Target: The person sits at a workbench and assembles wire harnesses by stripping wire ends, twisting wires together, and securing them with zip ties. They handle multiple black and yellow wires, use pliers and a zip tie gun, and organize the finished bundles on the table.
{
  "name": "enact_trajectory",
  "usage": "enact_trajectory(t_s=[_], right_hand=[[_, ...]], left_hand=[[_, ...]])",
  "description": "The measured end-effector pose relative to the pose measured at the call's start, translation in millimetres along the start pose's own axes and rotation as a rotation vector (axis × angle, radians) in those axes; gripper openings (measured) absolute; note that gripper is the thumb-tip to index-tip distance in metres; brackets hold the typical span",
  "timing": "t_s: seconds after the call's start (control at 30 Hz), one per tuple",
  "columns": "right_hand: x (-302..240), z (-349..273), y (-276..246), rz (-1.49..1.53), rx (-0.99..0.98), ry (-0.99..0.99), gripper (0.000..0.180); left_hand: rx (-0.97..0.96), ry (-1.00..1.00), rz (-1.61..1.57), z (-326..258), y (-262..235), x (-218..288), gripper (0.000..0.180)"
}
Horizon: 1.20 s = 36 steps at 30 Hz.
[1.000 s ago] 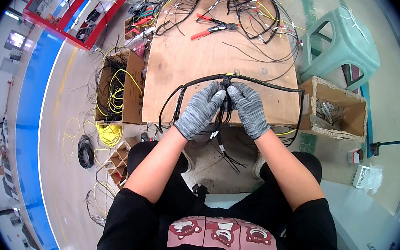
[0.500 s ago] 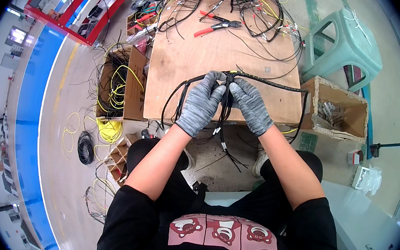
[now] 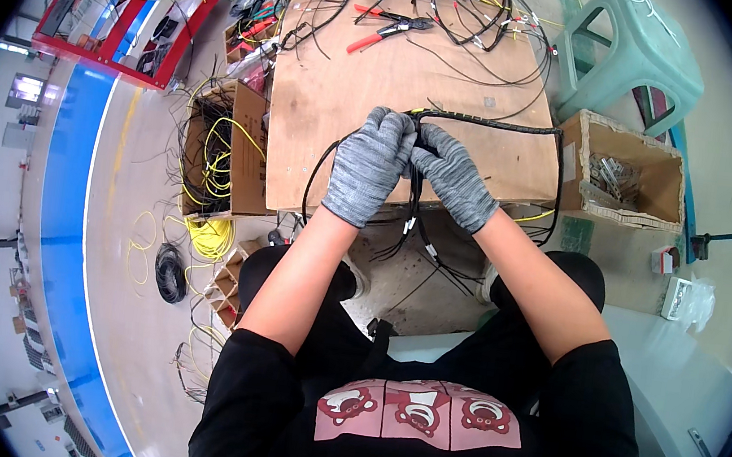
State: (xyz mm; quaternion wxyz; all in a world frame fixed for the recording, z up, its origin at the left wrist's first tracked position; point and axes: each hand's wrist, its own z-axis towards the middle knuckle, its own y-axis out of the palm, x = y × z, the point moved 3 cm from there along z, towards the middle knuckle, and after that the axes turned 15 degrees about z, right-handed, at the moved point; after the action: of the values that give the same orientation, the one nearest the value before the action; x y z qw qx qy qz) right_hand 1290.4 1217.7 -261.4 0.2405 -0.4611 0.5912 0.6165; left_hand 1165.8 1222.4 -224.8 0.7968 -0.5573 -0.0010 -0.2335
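Observation:
A black wire harness (image 3: 495,123) runs across the near part of the wooden table (image 3: 338,81), its loose ends hanging over the front edge. In a grey knitted glove, my left hand (image 3: 368,166) is closed on the harness where its branches meet. My right hand (image 3: 453,175), gloved the same way, pinches the bundle just to the right, close against the left. The gloves hide the exact spot between the fingertips. Farther back on the table lie pliers with red handles (image 3: 390,31).
More black and yellow cables (image 3: 481,7) cover the table's far end. On the left stand a cardboard box of wires (image 3: 248,152) and a red rack (image 3: 173,17). An open carton (image 3: 586,163) and a pale green stool (image 3: 642,61) stand on the right.
Both hands stay on the harness junction. The left fingers have curled further over it, and the hanging wire ends have swung and spread to the right. The whole view has shifted slightly.

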Motion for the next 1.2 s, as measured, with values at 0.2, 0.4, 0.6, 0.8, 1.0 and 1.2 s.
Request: enact_trajectory(t_s=[0.2, 0.4, 0.6, 0.8, 1.0, 1.2], right_hand=[[3, -1, 2, -0.241, 0.111, -0.178, 0.023], [9, 1, -6, -0.075, 0.206, -0.045, 0.022], [11, 1, -6, -0.074, 0.116, -0.027, 0.02], [14, 2, -6, -0.149, 0.136, -0.053, 0.022], [14, 2, -6, -0.253, 0.16, -0.093, 0.023], [14, 0, -7, -0.341, 0.185, -0.159, 0.024]], left_hand=[[-0.083, -0.065, 0.07, 2, 1, 6, 0.014], [-0.222, -0.314, -0.425, -2, -1, 4, 0.009], [0.043, 0.019, -0.18, 4, -8, -1, 0.01], [-0.099, -0.066, 0.075, 1, -1, 3, 0.013], [-0.183, -0.036, 0.266, -2, 8, 8, 0.016], [-0.293, -0.239, -0.045, -1, 10, 3, 0.011]])
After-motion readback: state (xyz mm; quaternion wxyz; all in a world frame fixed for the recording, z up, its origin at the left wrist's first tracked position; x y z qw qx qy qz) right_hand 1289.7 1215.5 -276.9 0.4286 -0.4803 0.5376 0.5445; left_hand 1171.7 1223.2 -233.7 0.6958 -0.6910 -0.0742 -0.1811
